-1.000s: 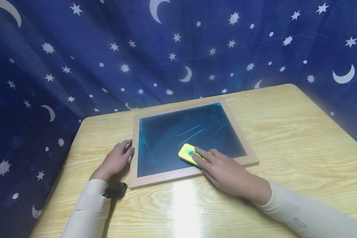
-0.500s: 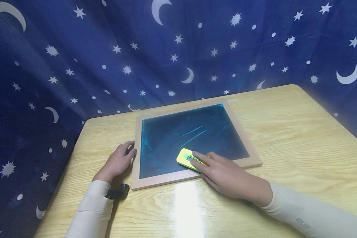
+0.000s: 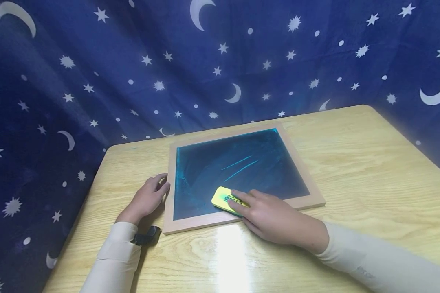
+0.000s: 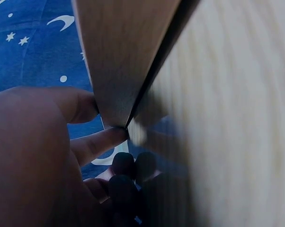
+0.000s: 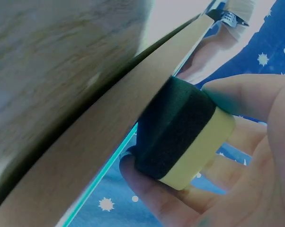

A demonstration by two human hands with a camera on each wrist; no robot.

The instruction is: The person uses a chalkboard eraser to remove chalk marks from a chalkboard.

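Two blue strokes (image 3: pixel 240 170) mark wood-framed blackboard (image 3: pixel 205 173) on worktop (image 3: pixel 374 175). Right grip (image 3: pixel 273 215) pinches yellow magnetic eraser (image 3: pixel 222 197) at blackboard's near edge, below strokes. Left grip (image 3: pixel 146 198), loosely spread, touches left side of frame (image 3: pixel 170 199).

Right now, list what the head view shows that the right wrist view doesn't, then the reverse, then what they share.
Only the head view shows the two blue chalk strokes and the eraser's "MAGNETIC" lettering.

Only the right wrist view shows teal smudges on the right hand.

Both show that hand holding the yellow-topped magnetic eraser, the chalkboard's wooden frame, the wood-grain table and the star-patterned curtain.
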